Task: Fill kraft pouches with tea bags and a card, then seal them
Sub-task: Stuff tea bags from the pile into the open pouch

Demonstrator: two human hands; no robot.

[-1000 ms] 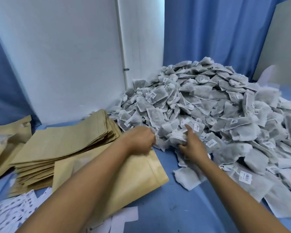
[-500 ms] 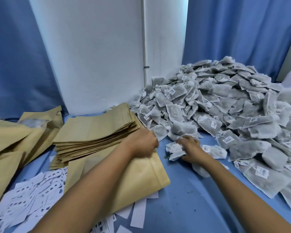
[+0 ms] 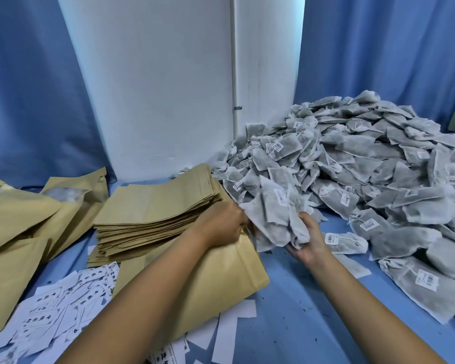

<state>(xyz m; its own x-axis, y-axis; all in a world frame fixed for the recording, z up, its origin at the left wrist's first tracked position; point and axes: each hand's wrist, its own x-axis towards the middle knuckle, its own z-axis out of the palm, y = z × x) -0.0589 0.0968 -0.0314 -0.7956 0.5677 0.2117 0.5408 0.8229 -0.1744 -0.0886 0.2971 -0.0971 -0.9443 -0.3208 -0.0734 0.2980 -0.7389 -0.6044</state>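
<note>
The fingers of the right hand [image 3: 306,239] curl upward around a bunch of grey-white mesh tea bags [image 3: 276,216], gripping the bunch from below so that the bags fan out above the palm, just right of the mouth of a flat tan kraft paper pouch [image 3: 216,282]. The left hand [image 3: 221,224] rests on the far end of this pouch with its fingers bent at the mouth; they appear to pinch the pouch's edge, though the fingertips themselves are hidden behind the hand. The pouch lies on the blue table surface [image 3: 313,311] beneath the left forearm, its mouth pointing toward the held bunch. To the far left of the pouch sits a neat stack of flat kraft pouches [image 3: 155,211], partly overlapped by the pouch in hand. Further left lie several filled kraft pouches with clear windows [image 3: 37,214], leaning on one another. Small white printed paper cards [image 3: 63,306] are scattered over the near left of the table, some slipping under the pouch. At the right, a large heap of loose grey mesh tea bags with white barcode labels [image 3: 365,164] spreads from the far wall toward the near edge. A white panel [image 3: 155,88] stands behind the stack, flanked by blue curtains [image 3: 378,48].
</note>
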